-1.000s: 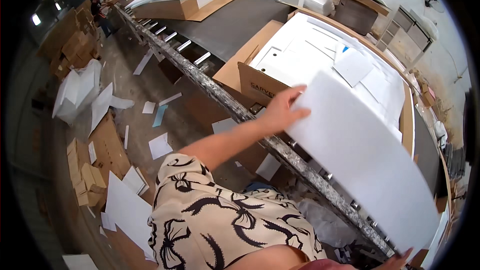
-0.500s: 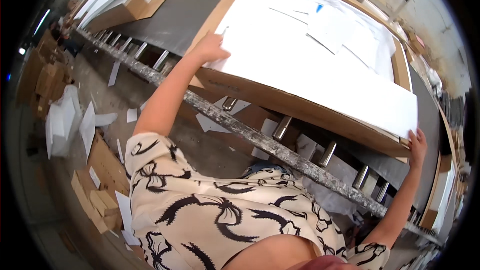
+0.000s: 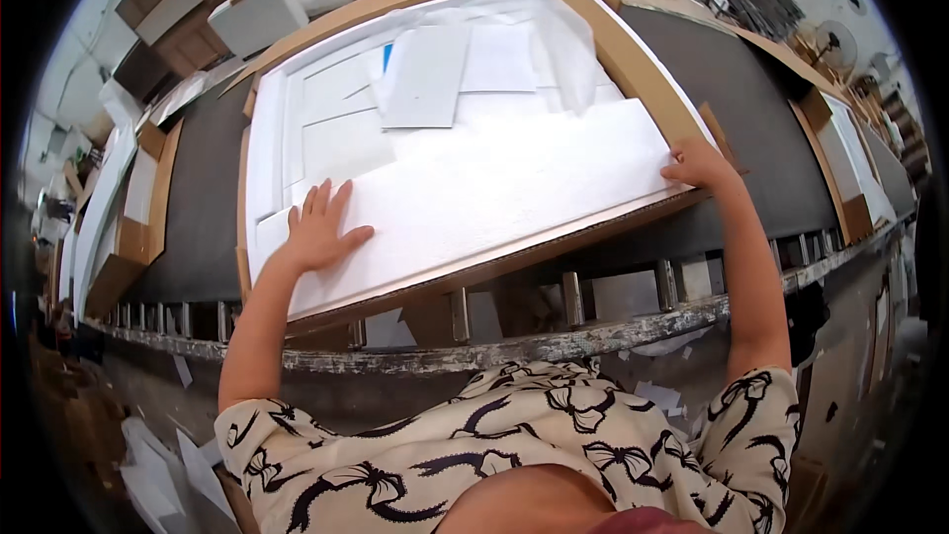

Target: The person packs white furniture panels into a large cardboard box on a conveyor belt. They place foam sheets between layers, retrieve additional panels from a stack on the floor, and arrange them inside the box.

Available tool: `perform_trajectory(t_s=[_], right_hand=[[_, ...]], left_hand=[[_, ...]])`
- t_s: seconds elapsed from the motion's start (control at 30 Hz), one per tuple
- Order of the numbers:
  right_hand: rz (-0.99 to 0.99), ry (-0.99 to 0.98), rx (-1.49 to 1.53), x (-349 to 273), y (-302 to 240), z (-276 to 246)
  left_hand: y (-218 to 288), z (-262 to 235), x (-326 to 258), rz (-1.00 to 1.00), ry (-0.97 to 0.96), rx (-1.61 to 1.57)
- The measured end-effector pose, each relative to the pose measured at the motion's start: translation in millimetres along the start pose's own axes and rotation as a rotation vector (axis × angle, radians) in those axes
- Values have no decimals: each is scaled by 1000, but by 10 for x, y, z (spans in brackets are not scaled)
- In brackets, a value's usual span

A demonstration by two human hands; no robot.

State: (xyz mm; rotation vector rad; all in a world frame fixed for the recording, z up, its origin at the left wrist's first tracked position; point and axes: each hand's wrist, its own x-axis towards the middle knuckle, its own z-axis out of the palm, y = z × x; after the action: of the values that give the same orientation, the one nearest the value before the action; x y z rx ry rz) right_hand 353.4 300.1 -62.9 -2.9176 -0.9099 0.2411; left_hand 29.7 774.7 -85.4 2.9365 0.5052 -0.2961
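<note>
White sheet (image 3: 494, 178) lies along the near side of a shallow cardboard box (image 3: 643, 69), running from under the left hand (image 3: 321, 232) across to the right hand (image 3: 697, 166). Toward its left end, the left hand rests palm down, fingers spread, grasping nothing. At its right end, the right hand has its fingers curled by the corner; I cannot tell whether it pinches the sheet or the box edge.

On the left, another box (image 3: 129, 242) sits on a dark belt (image 3: 203, 208). Metal rollers (image 3: 571, 299) line the near side, behind a paint-worn rail (image 3: 534, 344). Farther right come a third box (image 3: 822, 143) and a fan (image 3: 838, 44) by the wall.

Inside the middle box, left of a grey card (image 3: 425, 77), a blue patch (image 3: 387, 57) shows, too small to read.
</note>
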Motion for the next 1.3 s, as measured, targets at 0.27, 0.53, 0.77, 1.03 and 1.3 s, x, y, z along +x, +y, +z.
perform_trajectory(t_s=[0.27, 0.53, 0.77, 1.03, 1.3], right_hand=[[151, 218, 31, -114, -196, 14], [-52, 778, 699, -2012, -89, 435], [1067, 137, 555, -5017, 340, 4153], [1441, -433, 822, -7692, -564, 5156], [1336, 140, 952, -7677, 967, 5106]], left_hand=[[-41, -131, 67, -45, -89, 25], [40, -242, 428, 106, -34, 252], [2380, -398, 155, 752, 555, -395], [5398, 580, -810, 1429, 263, -416], [6634, 2029, -2215, 1890, -277, -384]])
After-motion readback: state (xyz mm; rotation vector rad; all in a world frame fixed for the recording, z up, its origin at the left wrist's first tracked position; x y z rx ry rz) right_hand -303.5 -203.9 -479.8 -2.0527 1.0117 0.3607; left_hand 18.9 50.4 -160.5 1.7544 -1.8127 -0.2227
